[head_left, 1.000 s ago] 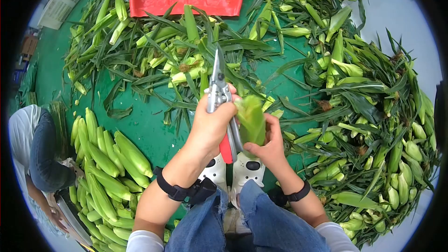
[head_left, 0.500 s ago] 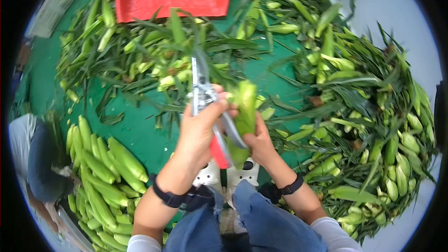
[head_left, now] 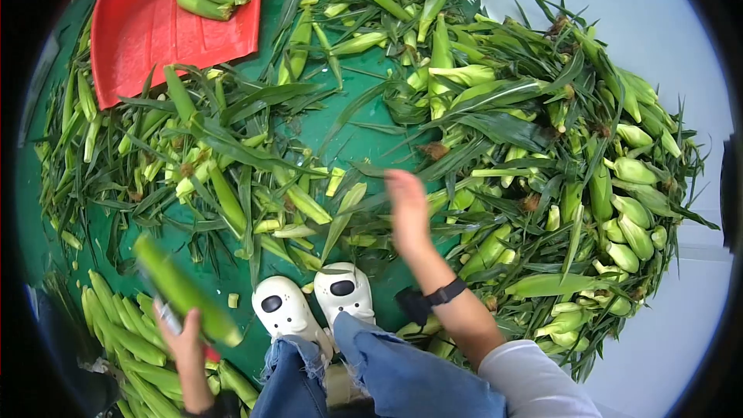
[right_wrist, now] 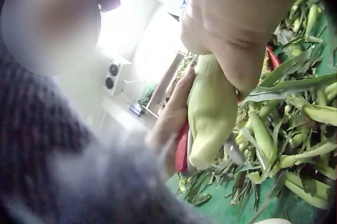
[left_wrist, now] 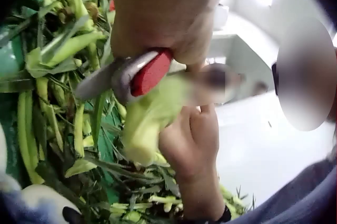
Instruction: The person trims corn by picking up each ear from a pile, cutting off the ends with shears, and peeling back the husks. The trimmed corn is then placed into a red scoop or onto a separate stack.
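My left hand [head_left: 187, 348] grips the metal shears [head_left: 166, 316] together with a blurred green ear of corn [head_left: 182, 288], over the corn pile at lower left. Apart from it, my right hand [head_left: 410, 213] has straight fingers and holds nothing in the head view. The wrist views instead show both hands close around the ear: the left wrist view has the shears' red handle [left_wrist: 152, 73] beside the ear [left_wrist: 150, 118], and the right wrist view has the ear [right_wrist: 211, 108] under my right hand [right_wrist: 231, 29].
Husked-off leaves [head_left: 263, 162] and a large heap of leaves and corn [head_left: 542, 162] cover much of the green floor. A pile of green ears [head_left: 128, 333] lies at lower left. The red scoop [head_left: 155, 39] holds several ears. White shoes [head_left: 294, 310] stand at the lower middle.
In the head view, my left hand has moved left and down with the shears and the ear. My right hand has let go of the ear. The view has shifted right.
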`<state>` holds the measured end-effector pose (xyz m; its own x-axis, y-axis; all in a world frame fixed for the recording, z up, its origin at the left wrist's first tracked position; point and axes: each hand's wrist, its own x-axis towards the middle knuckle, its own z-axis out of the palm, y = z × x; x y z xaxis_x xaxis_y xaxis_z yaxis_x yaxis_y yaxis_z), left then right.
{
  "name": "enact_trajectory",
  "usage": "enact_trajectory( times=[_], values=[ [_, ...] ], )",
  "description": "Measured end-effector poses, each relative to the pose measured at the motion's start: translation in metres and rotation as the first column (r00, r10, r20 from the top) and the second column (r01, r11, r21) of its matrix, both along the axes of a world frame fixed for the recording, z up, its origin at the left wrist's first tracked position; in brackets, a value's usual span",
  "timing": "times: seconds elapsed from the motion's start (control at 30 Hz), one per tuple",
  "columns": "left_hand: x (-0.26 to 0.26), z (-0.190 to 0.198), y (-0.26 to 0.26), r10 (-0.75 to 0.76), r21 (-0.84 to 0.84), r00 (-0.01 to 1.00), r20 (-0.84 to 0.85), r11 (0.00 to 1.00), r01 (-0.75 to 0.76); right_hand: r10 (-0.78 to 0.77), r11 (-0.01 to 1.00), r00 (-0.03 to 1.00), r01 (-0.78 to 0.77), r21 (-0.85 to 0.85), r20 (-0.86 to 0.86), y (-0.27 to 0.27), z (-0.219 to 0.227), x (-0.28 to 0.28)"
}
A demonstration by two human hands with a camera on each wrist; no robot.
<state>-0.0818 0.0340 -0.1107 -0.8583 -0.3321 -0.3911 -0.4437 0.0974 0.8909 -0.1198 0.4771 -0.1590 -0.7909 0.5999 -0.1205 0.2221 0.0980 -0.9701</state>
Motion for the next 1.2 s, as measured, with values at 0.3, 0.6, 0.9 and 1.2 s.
enact_trajectory(
  times=[0.3,0.6,0.9,1.2],
  values=[
    [0.153,-0.018,-0.321,0.346,-0.802,0.890,0.296,0.597,0.034,-0.686,0.721,0.656,0.670,0.175,0.314,0.130,-0.078,0.070],
    [0.123,0.003,-0.250,0.187,-0.781,0.905,0.382,0.588,0.208,-0.352,0.728,0.720,0.613,-0.308,0.598,0.144,-0.083,0.053],
    [0.239,0.015,-0.326,0.424,-0.924,0.833,0.356,0.294,0.245,-0.660,0.666,0.683,0.725,-0.178,0.312,0.182,-0.111,0.007],
    [0.202,0.027,-0.252,0.178,-0.904,0.887,0.426,0.045,0.425,0.055,0.214,0.975,0.201,-0.956,0.217,0.015,0.031,0.049]
  ],
)
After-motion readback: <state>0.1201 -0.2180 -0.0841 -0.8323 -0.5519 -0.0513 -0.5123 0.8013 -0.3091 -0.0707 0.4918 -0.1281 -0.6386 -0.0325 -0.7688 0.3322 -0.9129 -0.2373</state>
